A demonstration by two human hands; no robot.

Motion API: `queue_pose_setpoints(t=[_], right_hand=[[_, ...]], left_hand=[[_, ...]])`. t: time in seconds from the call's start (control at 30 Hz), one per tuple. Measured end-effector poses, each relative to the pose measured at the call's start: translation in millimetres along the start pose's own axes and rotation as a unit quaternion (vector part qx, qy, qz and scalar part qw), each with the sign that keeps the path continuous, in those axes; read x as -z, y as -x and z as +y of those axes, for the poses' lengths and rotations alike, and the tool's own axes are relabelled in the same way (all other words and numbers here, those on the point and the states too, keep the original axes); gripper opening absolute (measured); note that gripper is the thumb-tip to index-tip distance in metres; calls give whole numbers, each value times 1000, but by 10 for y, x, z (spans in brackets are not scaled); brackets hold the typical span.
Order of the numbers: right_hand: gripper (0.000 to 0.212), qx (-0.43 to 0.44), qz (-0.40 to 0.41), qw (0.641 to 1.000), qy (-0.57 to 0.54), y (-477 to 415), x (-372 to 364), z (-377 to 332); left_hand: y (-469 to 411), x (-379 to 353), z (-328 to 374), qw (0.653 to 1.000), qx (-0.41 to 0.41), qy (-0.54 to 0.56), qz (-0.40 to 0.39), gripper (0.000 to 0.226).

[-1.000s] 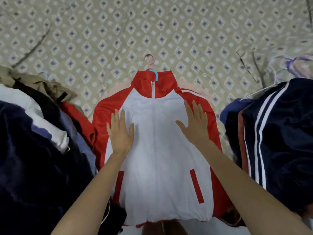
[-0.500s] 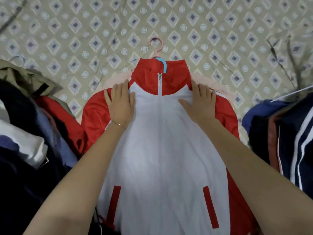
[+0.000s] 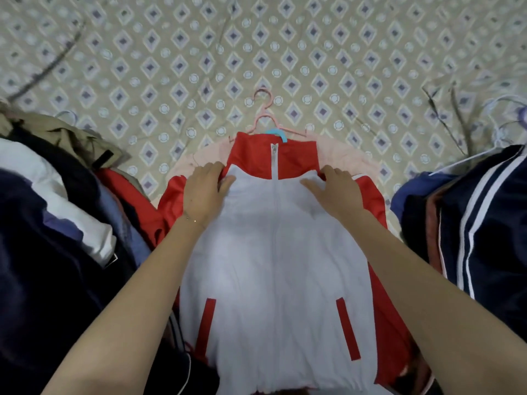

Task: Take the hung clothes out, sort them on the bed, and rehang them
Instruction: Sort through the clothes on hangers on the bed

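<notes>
Two hands: the left hand [image 3: 206,192] and right hand [image 3: 338,192] lay palm-down on the upper chest of the jacket [image 3: 273,252], one at each shoulder.
Left hand's hold: fingers were curled over the shoulder seam, gripping the cloth, with the thumb spread on the white panel.
Right hand's hold: fingers were bent over the other shoulder in the same way, thumb on the white.
Jacket: red and white, zipped, it lay front-up in the middle of the bed, collar away from the person.
Hanger: a pink hanger [image 3: 265,121] sat in the collar, its hook resting on the bedspread [image 3: 171,52].
Underneath: a pale pink garment [image 3: 345,151] showed beyond both shoulders.
Left pile [image 3: 42,209]: navy, white, khaki and red clothes were heaped against the jacket's sleeve.
Right pile [image 3: 473,223]: navy garments with white stripes lay just beside the other sleeve.
</notes>
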State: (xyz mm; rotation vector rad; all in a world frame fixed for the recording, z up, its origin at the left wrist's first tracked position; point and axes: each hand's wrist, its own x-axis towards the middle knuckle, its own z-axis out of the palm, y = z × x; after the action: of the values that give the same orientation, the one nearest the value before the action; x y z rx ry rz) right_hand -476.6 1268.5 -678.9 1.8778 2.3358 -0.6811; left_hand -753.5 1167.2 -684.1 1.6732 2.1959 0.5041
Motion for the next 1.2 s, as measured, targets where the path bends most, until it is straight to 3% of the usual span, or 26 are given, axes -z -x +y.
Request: queue_pose_setpoints(t=[0.17, 0.47, 0.67, 1.2], right_hand=[[48, -46, -38, 998, -17, 614, 591, 5], [61, -20, 65, 998, -1, 1852, 1768, -51], [60, 0, 95, 994, -49, 2813, 2241, -80], [60, 84, 238, 963, -97, 4405, 3696, -280]], left_hand=[[379, 517, 506, 998, 24, 46, -41, 38], [1318, 1530, 1522, 995, 46, 85, -29, 38], [2199, 2118, 2022, 998, 32, 29, 38, 39], [3426, 3529, 3118, 983, -4, 62, 174, 36]])
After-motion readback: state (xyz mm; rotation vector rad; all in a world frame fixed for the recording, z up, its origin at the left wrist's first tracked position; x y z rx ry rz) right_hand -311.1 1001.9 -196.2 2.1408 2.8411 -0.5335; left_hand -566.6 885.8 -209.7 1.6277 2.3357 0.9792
